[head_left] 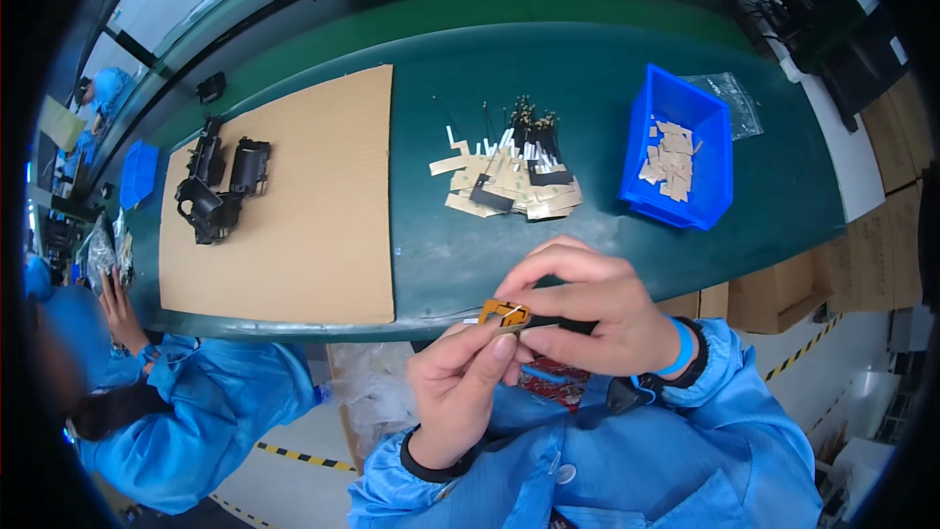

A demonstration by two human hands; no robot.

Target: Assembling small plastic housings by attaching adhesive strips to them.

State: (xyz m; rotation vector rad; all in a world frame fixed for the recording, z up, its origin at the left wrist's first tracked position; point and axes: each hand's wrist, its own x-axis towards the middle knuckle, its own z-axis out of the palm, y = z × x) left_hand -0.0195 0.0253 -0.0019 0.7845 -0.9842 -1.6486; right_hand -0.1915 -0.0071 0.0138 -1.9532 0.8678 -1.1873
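Close in front of my body, at the table's near edge, both hands meet around a small orange flexible circuit piece (505,313) with a pale strip across it. My left hand (455,382) pinches it from the left between thumb and fingers. My right hand (597,309) is closed at its right side, fingertips touching it; a dark part shows between those fingers. Beyond my hands on the green table lies a pile of flat pieces with beige backing (524,181), some black, with thin black cables and small brass-coloured ends (534,118).
A blue bin (707,142) with beige paper scraps (674,159) stands right of the pile, beside a clear plastic bag (734,103). On the left, a cardboard sheet (323,206) carries black plastic housings (213,191). A co-worker in blue (211,411) sits at the left. Cardboard boxes (783,289) stand at the right.
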